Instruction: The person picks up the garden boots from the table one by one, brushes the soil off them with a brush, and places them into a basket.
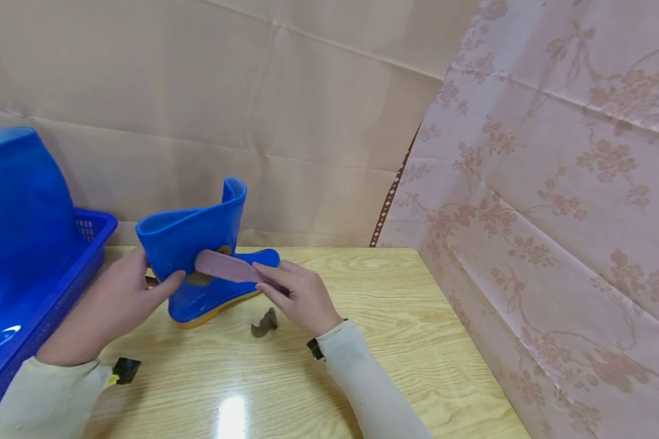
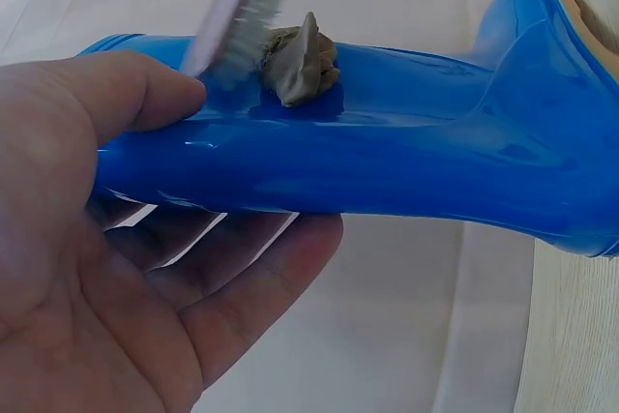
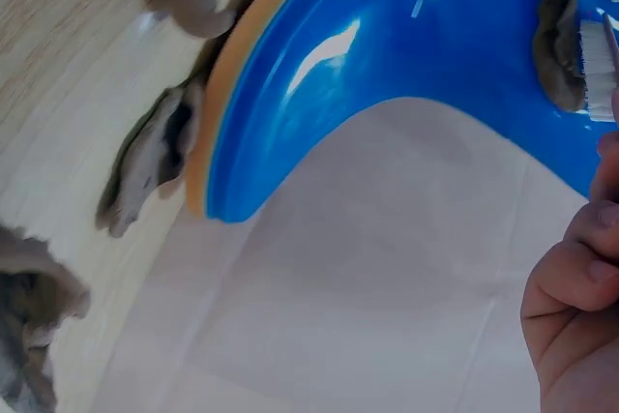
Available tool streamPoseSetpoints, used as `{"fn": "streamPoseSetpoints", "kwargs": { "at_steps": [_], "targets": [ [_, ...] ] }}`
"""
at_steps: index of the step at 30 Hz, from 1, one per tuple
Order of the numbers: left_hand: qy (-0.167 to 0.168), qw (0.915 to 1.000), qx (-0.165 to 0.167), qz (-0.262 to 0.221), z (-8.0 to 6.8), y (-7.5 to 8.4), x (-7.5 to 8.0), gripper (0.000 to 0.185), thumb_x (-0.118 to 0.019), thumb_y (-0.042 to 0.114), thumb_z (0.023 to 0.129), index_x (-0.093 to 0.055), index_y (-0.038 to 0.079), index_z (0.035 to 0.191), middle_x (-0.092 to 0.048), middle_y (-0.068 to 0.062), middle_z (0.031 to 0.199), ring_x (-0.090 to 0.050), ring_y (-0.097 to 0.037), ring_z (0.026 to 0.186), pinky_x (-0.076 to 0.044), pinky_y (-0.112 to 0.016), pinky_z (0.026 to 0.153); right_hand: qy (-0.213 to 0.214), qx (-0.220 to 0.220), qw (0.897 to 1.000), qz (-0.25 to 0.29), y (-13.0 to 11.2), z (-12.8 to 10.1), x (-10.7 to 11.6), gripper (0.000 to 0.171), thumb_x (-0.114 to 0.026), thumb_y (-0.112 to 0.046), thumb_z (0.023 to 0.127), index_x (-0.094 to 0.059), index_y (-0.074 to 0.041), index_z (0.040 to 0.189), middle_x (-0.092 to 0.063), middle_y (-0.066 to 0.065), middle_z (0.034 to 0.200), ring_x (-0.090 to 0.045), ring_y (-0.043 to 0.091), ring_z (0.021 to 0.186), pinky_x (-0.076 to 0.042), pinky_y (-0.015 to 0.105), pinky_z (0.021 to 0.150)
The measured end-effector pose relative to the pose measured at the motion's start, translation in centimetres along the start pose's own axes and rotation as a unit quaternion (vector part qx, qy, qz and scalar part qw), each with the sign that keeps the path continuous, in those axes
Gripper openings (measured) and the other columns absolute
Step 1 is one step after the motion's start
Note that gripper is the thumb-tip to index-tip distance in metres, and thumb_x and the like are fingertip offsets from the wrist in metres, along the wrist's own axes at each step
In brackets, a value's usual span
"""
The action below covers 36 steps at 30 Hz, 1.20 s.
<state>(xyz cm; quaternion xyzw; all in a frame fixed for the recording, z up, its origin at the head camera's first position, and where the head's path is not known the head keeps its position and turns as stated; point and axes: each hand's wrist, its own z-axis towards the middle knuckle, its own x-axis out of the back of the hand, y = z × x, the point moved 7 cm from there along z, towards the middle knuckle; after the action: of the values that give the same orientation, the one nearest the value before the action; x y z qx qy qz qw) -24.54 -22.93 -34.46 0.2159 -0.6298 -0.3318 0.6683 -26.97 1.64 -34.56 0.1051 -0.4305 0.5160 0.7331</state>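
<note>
A blue rubber boot (image 1: pixel 200 259) with a yellow sole stands on the wooden table (image 1: pixel 373 305). My left hand (image 1: pixel 118 299) grips its shaft, thumb on the near side (image 2: pixel 126 94). My right hand (image 1: pixel 299 296) holds a pink brush (image 1: pixel 227 266) and lays its bristles (image 3: pixel 600 70) against a brown lump of mud (image 2: pixel 300 65) stuck on the boot's shaft (image 3: pixel 464 45). A loose piece of mud (image 1: pixel 265 323) lies on the table just in front of the boot, beside my right hand.
A blue plastic basket (image 1: pixel 38 286) holding a blue object stands at the table's left. A beige sheet hangs behind and a floral cloth (image 1: pixel 554 213) walls off the right side. More mud scraps (image 3: pixel 155 152) lie by the boot's sole.
</note>
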Motion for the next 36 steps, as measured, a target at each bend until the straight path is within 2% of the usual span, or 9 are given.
{"fn": "streamPoseSetpoints", "kwargs": {
  "at_steps": [5, 10, 17, 23, 26, 31, 36],
  "targets": [
    [0.002, 1.0, -0.005, -0.005, -0.1, 0.4, 0.0, 0.078, -0.059, 0.028, 0.106, -0.013, 0.001, 0.163, -0.042, -0.037, 0.151, -0.053, -0.059, 0.124, -0.054, -0.069, 0.087, -0.004, 0.005, 1.0, 0.003, -0.3, 0.1, -0.2, 0.033, -0.073, -0.017, 0.098, -0.073, -0.012, 0.131, -0.062, -0.005, 0.082, -0.046, 0.002, 0.064, -0.035, 0.011, 0.056],
    [0.003, 1.0, 0.006, -0.005, 0.0, 0.2, 0.0, 0.08, -0.058, 0.03, 0.107, -0.01, 0.0, 0.164, -0.038, -0.039, 0.153, -0.048, -0.063, 0.128, -0.049, -0.075, 0.091, -0.017, -0.034, 0.999, 0.003, 0.6, -0.1, -0.5, 0.032, -0.073, -0.017, 0.098, -0.073, -0.013, 0.13, -0.062, -0.006, 0.084, -0.047, 0.002, 0.065, -0.037, 0.013, 0.056],
    [0.027, 0.9989, 0.032, -0.021, 0.1, -0.5, 0.6, 0.085, -0.055, 0.038, 0.108, -0.003, 0.0, 0.164, -0.034, -0.04, 0.155, -0.042, -0.067, 0.13, -0.046, -0.078, 0.09, -0.041, -0.087, 0.995, 0.015, 1.5, -0.3, -0.2, 0.033, -0.07, -0.026, 0.101, -0.072, -0.018, 0.133, -0.055, -0.01, 0.079, -0.045, 0.004, 0.063, -0.037, 0.018, 0.053],
    [0.044, 0.9975, 0.046, -0.03, 0.0, -1.0, 0.9, 0.09, -0.056, 0.043, 0.106, -0.001, 0.003, 0.165, -0.033, -0.04, 0.156, -0.042, -0.068, 0.129, -0.046, -0.078, 0.09, -0.056, -0.101, 0.993, 0.014, 1.9, -0.3, 0.1, 0.035, -0.072, -0.025, 0.099, -0.072, -0.019, 0.134, -0.058, -0.01, 0.081, -0.046, 0.006, 0.063, -0.037, 0.019, 0.054],
    [0.043, 0.9974, 0.047, -0.032, 0.0, -1.1, 0.9, 0.091, -0.056, 0.045, 0.105, -0.001, 0.003, 0.165, -0.032, -0.04, 0.156, -0.042, -0.068, 0.129, -0.046, -0.077, 0.09, -0.054, -0.109, 0.993, 0.014, 2.1, -0.3, 0.3, 0.035, -0.074, -0.022, 0.097, -0.073, -0.02, 0.133, -0.061, -0.01, 0.082, -0.047, 0.006, 0.064, -0.037, 0.02, 0.054],
    [0.028, 0.9984, 0.038, -0.03, 0.0, -0.8, 0.6, 0.088, -0.054, 0.042, 0.107, -0.002, 0.001, 0.164, -0.033, -0.04, 0.156, -0.043, -0.067, 0.13, -0.046, -0.077, 0.091, -0.053, -0.091, 0.994, 0.014, 1.8, -0.2, 0.3, 0.035, -0.072, -0.025, 0.1, -0.072, -0.019, 0.134, -0.061, -0.01, 0.082, -0.047, 0.005, 0.063, -0.037, 0.018, 0.054],
    [0.016, 0.9997, 0.009, -0.012, -0.1, 0.0, 0.4, 0.081, -0.053, 0.038, 0.108, -0.01, -0.002, 0.163, -0.039, -0.04, 0.152, -0.048, -0.065, 0.127, -0.046, -0.077, 0.09, -0.037, -0.05, 0.998, 0.003, 0.9, -0.1, 0.3, 0.034, -0.069, -0.025, 0.101, -0.071, -0.017, 0.134, -0.059, -0.008, 0.081, -0.045, 0.003, 0.064, -0.036, 0.015, 0.055]
  ]
}}
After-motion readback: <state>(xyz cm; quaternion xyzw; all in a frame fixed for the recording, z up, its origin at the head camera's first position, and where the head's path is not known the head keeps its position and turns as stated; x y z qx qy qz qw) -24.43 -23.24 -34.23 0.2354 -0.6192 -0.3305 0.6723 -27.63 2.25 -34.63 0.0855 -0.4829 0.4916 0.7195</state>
